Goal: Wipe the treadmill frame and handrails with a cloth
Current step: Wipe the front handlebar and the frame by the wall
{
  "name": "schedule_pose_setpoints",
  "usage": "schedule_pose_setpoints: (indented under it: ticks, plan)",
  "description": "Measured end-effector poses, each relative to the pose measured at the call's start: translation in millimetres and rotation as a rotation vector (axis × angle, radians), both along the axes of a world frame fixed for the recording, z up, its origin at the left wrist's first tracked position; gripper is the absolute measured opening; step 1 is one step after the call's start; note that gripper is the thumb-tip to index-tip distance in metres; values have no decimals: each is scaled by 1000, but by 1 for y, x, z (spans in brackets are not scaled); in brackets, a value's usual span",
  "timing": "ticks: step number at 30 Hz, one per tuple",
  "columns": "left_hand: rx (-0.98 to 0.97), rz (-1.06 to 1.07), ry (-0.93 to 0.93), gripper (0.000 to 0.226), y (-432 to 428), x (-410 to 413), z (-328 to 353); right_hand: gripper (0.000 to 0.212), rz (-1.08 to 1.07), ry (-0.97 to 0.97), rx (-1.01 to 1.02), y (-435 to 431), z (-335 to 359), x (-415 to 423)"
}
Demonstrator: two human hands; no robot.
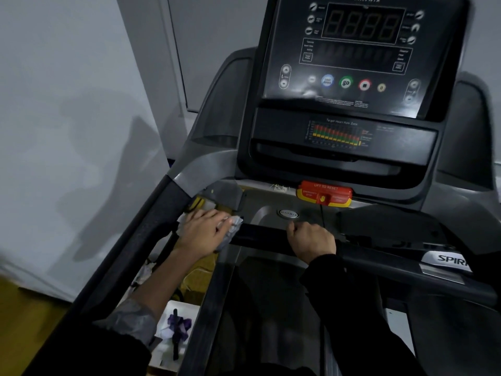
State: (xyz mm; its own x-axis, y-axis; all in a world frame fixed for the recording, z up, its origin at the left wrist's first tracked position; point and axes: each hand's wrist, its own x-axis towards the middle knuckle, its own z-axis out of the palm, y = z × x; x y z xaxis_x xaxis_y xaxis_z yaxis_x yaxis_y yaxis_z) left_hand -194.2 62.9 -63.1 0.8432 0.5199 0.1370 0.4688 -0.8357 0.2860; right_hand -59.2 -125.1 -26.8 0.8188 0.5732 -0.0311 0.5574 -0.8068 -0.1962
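Note:
A dark grey treadmill fills the head view, its console at the top. A black front crossbar handrail runs across the middle. My left hand presses flat on a crumpled pale grey cloth at the left end of that bar, where the bar meets the left side handrail. My right hand is closed around the crossbar a little to the right of the cloth. The cloth is mostly hidden under my left palm.
A red and yellow emergency stop switch sits just beyond the crossbar. The running belt lies dark below. A grey wall stands close on the left. On the floor beside the treadmill lie a white box with a purple item and clutter.

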Motion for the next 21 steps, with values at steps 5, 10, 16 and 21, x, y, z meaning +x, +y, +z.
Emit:
schedule_pose_setpoints:
  ticks: [5, 10, 16, 21]
  plan:
    - [33, -29, 64, 81, -31, 21, 10, 40, -1, 26, 21, -1, 3, 0]
    - [103, -133, 71, 57, -65, 38, 10, 34, 18, 3, 26, -2, 5, -1]
    - [97, -234, 21, 71, -58, 34, 10, 39, -2, 35, 54, -6, 5, 0]
    - [50, -239, 26, 70, -41, 26, 6, 40, 14, 71, 44, -7, 7, 1]
